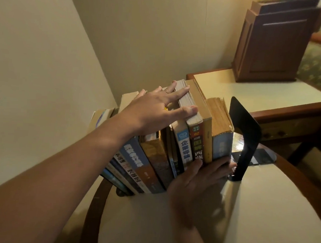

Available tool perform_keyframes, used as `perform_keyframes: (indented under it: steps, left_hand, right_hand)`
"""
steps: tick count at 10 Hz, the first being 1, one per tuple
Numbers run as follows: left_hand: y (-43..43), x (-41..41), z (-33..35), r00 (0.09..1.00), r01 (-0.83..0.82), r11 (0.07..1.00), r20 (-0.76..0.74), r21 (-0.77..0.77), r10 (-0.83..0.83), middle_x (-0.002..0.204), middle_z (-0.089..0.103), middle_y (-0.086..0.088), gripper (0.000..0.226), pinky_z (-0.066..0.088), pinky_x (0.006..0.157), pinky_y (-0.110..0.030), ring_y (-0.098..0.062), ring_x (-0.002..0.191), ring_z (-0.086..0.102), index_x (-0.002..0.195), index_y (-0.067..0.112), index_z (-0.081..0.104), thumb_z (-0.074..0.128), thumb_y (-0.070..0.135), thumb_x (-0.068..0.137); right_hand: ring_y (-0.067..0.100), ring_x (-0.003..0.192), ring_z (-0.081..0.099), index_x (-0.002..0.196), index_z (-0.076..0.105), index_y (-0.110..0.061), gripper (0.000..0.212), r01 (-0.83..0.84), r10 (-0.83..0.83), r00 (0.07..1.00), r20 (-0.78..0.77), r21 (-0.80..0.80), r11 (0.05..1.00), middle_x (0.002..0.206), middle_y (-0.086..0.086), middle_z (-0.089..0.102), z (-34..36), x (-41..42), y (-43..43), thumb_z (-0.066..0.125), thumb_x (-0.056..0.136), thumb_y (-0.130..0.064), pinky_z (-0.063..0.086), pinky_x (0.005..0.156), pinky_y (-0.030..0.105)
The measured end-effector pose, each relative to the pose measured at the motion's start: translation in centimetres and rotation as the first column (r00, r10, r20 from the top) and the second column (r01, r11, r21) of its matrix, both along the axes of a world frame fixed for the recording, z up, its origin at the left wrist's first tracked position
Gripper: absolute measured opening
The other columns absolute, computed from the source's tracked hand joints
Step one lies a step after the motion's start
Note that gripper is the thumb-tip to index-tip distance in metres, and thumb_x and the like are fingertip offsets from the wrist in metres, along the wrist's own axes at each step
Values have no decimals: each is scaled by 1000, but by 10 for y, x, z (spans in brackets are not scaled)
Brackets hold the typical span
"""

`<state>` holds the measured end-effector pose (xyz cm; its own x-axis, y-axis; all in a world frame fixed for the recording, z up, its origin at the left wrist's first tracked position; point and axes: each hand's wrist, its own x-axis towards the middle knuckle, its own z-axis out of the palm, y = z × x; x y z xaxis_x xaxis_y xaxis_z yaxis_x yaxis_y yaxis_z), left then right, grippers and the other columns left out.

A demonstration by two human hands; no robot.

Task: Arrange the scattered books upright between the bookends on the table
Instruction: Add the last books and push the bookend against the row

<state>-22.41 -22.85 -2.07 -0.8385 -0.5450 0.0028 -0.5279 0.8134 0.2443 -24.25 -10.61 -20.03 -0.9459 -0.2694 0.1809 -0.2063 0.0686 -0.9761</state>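
Evidently squaring up: the books (154, 158) stand on the table (263, 210), leaning toward 9 o'clock. Left hand (152, 111) lies flat, fingers spread, on their tops; right hand (199, 182), blurred, presses seemingly straight fingers on the lower spines. Next, the black bookend (246, 137) at 3 o'clock needs closing in.

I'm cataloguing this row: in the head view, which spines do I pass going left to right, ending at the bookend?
blue-and-brown spine → golden-brown spine → white spine with blue label → dark red spine → yellow spine → worn pale-blue book → black bookend
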Motion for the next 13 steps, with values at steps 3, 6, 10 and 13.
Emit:
perform_keyframes:
  steps: [3,6,10,13]
  left_hand:
    - [37,63,-14,888,-303,953,-365,-6,280,164,27,7,74,15,123,-55,-19,153,19,150,32,44,25,71,91]
    - [109,93,-112,342,-659,746,-846,93,408,170,-1,-9,83,5,124,-57,-29,156,-5,158,10,23,56,43,90]
    - [75,15,-137,-278,-626,515,-784,586,555,158,27,-15,114,28,115,-62,-35,145,27,160,17,2,58,70,77]
    - [64,3,-150,-243,-786,417,-849,456,470,152,31,-22,105,28,113,-52,-41,137,35,158,9,11,23,84,86]
  right_hand:
    - [27,156,0,159,17,-9,74,-148,150,885,-442,38,988,169,7,1,38,-7,50,43,98,-39,16,120,64]
    - [25,152,23,127,65,-15,39,-387,559,221,-800,454,803,155,9,44,149,-55,33,50,99,-37,22,123,51]
    - [25,152,16,153,36,-33,73,-222,992,54,-112,968,121,164,-1,26,206,-15,-92,35,92,-73,16,120,47]
    - [36,148,15,151,39,-30,82,-91,993,59,-105,990,110,157,5,39,185,-4,-121,28,87,-80,14,118,61]
